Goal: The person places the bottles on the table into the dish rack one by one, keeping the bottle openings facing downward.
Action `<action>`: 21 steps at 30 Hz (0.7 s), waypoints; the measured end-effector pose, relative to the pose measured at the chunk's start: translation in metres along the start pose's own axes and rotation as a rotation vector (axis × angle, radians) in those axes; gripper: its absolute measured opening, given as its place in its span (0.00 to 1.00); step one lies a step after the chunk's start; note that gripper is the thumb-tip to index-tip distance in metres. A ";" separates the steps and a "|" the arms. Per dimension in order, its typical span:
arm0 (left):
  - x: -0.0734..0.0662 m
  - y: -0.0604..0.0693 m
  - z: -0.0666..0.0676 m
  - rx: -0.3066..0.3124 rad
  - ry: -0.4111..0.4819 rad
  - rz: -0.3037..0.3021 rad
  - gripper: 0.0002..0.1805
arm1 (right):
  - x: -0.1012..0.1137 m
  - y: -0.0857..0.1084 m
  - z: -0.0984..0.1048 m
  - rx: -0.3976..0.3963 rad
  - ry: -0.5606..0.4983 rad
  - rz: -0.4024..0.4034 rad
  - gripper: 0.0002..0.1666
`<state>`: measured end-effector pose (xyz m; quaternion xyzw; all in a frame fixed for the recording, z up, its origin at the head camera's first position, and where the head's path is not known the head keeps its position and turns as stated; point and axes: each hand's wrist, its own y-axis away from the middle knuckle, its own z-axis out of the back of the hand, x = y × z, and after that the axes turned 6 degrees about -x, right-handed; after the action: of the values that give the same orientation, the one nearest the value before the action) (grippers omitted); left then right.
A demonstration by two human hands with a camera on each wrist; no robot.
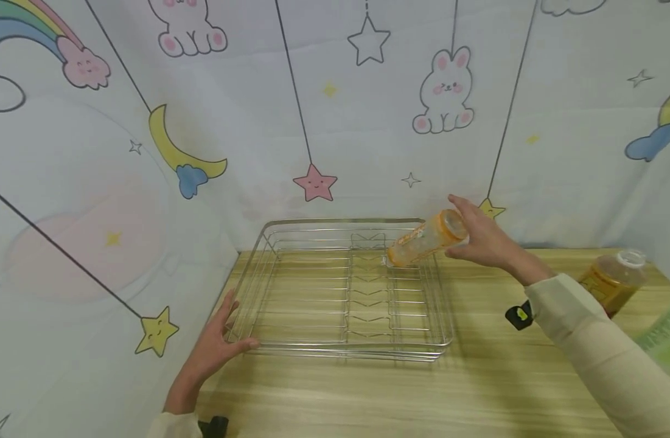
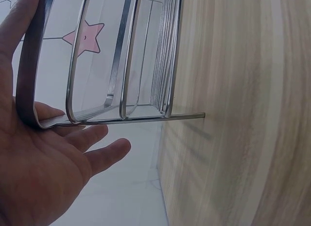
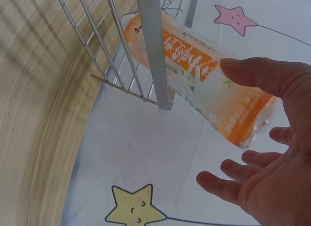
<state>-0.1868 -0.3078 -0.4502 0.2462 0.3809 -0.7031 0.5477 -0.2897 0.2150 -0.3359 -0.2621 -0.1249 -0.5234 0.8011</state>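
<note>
A plastic drink bottle with an orange-and-white label tilts over the back right part of a wire dish rack. Its raised end points right, past the rim, and its lower end is inside the rack. Beside that raised end is my right hand, thumb and fingers spread apart; in the right wrist view the thumb overlaps the bottle, and I cannot tell whether it touches. At the rack's front left corner, my left hand rests against the metal rim with its fingers loosely extended.
On the right of the wooden table stand a bottle of amber liquid and a green bottle, cut off by the frame edge. A white cloth printed with cartoon figures hangs behind and left of the rack.
</note>
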 end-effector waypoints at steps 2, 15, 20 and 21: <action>-0.001 0.000 0.000 0.004 0.000 0.011 0.62 | -0.002 0.004 0.004 -0.009 0.000 0.000 0.63; -0.002 -0.001 0.000 0.023 -0.013 0.035 0.61 | -0.017 0.037 0.047 -0.060 0.039 -0.077 0.61; -0.003 -0.001 0.000 0.029 -0.028 0.039 0.61 | -0.026 0.055 0.062 -0.100 0.066 -0.149 0.61; -0.003 -0.001 0.001 0.029 -0.030 0.038 0.61 | -0.029 0.059 0.065 -0.106 0.069 -0.158 0.61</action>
<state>-0.1868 -0.3064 -0.4473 0.2505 0.3578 -0.7017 0.5629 -0.2439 0.2917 -0.3121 -0.2752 -0.0899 -0.5995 0.7462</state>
